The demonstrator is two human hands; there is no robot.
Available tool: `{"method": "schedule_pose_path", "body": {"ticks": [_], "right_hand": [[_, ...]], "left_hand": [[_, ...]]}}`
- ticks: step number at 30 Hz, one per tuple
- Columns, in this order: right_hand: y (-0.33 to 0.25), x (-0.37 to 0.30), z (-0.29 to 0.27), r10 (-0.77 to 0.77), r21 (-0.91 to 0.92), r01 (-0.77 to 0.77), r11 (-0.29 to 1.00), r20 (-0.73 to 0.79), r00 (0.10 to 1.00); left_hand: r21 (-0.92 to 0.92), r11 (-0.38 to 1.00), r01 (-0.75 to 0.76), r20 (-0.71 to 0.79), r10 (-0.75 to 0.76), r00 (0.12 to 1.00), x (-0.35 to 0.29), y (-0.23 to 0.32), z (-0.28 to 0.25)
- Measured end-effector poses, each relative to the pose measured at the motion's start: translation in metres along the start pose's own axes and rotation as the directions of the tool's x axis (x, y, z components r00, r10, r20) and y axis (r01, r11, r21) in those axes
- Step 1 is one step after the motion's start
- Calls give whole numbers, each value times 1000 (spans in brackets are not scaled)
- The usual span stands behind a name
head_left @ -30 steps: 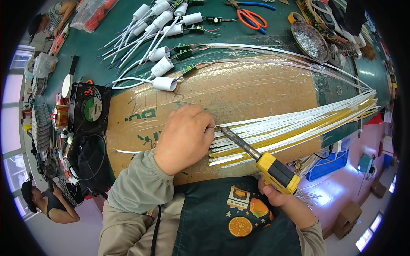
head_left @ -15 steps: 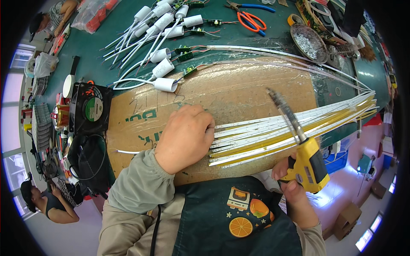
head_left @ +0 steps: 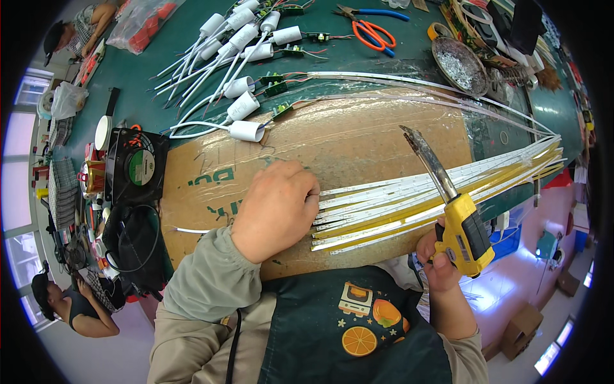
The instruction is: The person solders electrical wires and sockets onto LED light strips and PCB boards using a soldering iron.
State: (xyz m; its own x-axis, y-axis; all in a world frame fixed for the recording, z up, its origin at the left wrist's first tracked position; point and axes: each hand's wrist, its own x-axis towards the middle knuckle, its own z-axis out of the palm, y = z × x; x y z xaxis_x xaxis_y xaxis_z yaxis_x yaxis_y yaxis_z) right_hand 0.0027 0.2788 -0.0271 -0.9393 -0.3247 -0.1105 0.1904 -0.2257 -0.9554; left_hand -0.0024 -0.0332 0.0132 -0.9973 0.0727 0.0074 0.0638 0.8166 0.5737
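1. So the yellow-and-black plastic soldering gun with the scorched metal barrel has lifted off the strip ends since a second ago; its tip now shows above the scuffed, flat brown cardboard sheet.
2. The thin, flat white-and-yellow strips fan out across that cardboard, bunched together at their right end.
3. Left hand hasn't really budged: fingers curled by the strips' left ends, tips hidden, so can't tell if they're pinching.
4. Right hand has its fingers wrapped round the gun's handle.
5. Gun's long axis slants, tip pointing up-left, away from the person; strips run sideways, rising rightward.
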Motion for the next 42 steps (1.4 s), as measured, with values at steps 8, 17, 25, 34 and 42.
{"method": "schedule_pose_path", "body": {"ticks": [8, 17, 25, 34, 42], "right_hand": [[1, 1, 3, 2, -24, -3, 1000, -41, 999], [0, 2, 4, 4, -2, -4, 1000, -52, 999], [2, 2, 1, -10, 10, 11, 1000, -39, 999], [2, 1, -1, -15, 34, 16, 999, -49, 999], [3, 5, -3, -38, 81, 41, 996, -35, 999]], "left_hand": [[5, 1000, 3, 1, -3, 1000, -1, 0, 0], [1, 1000, -5, -7, 5, 1000, 0, 1, 0], [-1, 1000, -7, 19, 7, 1000, -3, 1, -4], [118, 993, -25, 27, 21, 999, -31, -10, -28], [379, 925, 22, -227, 70, 971, 30, -31, -29]]}}
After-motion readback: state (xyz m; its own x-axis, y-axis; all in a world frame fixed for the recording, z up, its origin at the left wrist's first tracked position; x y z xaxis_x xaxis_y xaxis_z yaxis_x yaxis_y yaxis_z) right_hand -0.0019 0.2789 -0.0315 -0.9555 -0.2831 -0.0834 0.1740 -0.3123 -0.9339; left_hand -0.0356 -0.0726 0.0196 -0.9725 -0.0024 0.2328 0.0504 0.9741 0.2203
